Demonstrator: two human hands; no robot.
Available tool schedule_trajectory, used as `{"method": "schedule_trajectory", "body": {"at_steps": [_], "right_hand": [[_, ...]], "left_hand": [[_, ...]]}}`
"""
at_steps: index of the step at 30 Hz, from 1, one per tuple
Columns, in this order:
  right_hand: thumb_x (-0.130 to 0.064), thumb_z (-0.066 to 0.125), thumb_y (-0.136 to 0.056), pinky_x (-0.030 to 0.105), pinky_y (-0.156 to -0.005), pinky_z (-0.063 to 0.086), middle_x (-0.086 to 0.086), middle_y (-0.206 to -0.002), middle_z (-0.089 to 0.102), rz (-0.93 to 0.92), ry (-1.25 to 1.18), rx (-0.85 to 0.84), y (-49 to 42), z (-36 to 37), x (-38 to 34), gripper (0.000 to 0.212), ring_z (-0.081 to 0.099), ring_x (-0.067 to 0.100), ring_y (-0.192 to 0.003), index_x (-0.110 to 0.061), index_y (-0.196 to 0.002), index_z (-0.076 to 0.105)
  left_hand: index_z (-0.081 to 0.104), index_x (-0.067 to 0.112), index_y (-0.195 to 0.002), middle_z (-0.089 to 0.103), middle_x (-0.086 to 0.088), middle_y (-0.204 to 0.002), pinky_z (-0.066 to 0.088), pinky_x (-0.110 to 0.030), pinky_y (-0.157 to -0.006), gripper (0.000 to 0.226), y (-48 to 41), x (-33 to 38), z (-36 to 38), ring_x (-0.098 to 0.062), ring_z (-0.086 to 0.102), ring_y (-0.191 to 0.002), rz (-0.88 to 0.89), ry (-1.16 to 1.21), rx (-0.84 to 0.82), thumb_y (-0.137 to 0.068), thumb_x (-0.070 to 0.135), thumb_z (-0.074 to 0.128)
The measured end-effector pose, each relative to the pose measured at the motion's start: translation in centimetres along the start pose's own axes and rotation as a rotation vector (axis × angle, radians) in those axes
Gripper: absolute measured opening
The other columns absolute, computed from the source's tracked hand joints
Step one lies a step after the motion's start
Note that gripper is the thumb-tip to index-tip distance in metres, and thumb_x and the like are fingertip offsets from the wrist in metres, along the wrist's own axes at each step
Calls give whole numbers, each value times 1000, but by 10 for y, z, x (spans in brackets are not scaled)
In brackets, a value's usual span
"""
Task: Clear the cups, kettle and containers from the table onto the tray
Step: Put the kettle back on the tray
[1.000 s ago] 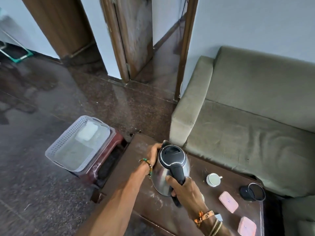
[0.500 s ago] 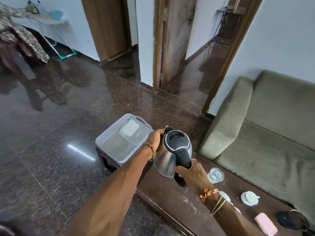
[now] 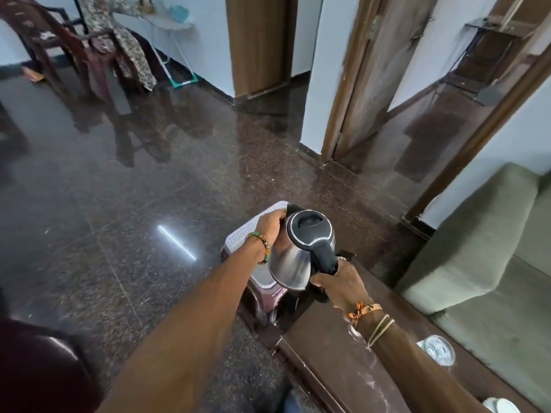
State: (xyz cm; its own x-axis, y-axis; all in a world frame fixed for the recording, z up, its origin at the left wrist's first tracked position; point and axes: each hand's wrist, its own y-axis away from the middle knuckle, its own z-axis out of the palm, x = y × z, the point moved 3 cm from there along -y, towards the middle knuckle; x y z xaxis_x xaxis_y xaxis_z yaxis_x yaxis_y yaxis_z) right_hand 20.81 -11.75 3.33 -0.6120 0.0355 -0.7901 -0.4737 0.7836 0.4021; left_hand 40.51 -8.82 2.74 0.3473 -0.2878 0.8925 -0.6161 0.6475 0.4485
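- Stainless steel kettle with black lid (image 3: 298,260) is in the air over the white perforated plastic tray (image 3: 238,237), off the dark wooden counter (image 3: 334,359).
- Right hand (image 3: 338,283) grips its handle; left hand (image 3: 269,223) wraps the side by the spout.
- Advice: lower it level, seat the base flat, then release both hands.

Steel kettle (image 3: 298,257) is held over the white perforated tray (image 3: 253,231), hiding most of it. Right grip (image 3: 340,286) wraps the black handle; left grip (image 3: 269,223) cups the body beside the spout. One glass (image 3: 438,350) stands on the bench (image 3: 328,353).
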Motion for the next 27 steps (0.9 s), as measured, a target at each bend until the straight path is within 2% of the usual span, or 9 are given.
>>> {"method": "schedule_trajectory", "body": {"at_steps": [3,5,8,11,14,18,21,23,27], "right_hand": [[-15,72,-65,34,-55,44,6,-68,54,-9,-8,-40,-26,22,3,24,51,21,-58,-5,-81,57],[-20,73,-63,32,-57,47,4,-70,59,-12,16,-61,-44,35,5,26,56,19,-61,-9,-81,58],[-25,73,-63,38,-62,53,4,-74,63,-21,26,-94,-77,51,3,27,60,22,-67,-12,-83,59],[-22,73,-64,42,-67,55,4,-73,62,-15,29,-128,-97,64,3,25,59,21,-66,-11,-83,59],[-21,73,-66,36,-60,52,1,-71,58,-2,36,-146,-118,75,4,23,53,16,-62,-13,-80,57],[-21,72,-70,28,-55,44,2,-73,57,-23,69,-175,-148,97,1,23,50,17,-62,-13,-84,55],[-20,70,-73,25,-54,40,1,-72,56,-21,84,-186,-168,114,1,23,48,15,-60,-11,-88,57],[-20,70,-74,23,-53,40,1,-73,57,-11,97,-199,-184,127,3,23,49,14,-61,-11,-92,58],[-20,69,-76,26,-55,43,1,-76,58,27,109,-206,-206,150,11,21,50,16,-63,-15,-93,57]], "left_hand": [[68,17,-68,66,0,-69,45,-26,-62,26,-19,-4,-16,-16,57,-70,-36,5,63,-88,27,56],[64,17,-65,63,4,-60,41,-20,-50,27,-33,-11,-27,-12,54,-61,-71,53,120,-91,24,55],[64,16,-58,60,9,-45,36,-10,-34,33,-55,-12,-36,-3,55,-38,-113,190,179,-90,21,58],[67,13,-51,61,3,-44,41,-13,-36,43,-74,-16,-40,-7,57,-38,-173,272,161,-92,16,55],[64,12,-68,57,1,-51,42,-20,-46,26,-92,-18,-47,-14,51,-50,-230,313,217,-91,20,56],[58,18,-68,52,8,-37,36,-11,-34,25,-116,-21,-63,-4,47,-29,-306,272,239,-91,28,57],[59,16,-76,55,9,-37,38,-11,-33,19,-136,-23,-73,-2,50,-29,-345,298,244,-92,26,55],[58,16,-72,56,9,-37,40,-13,-34,21,-154,-29,-80,-3,52,-29,-357,313,252,-91,25,57],[66,18,-79,62,9,-45,52,-23,-48,20,-189,-53,-95,-7,58,-39,-396,296,233,-91,23,51]]}}
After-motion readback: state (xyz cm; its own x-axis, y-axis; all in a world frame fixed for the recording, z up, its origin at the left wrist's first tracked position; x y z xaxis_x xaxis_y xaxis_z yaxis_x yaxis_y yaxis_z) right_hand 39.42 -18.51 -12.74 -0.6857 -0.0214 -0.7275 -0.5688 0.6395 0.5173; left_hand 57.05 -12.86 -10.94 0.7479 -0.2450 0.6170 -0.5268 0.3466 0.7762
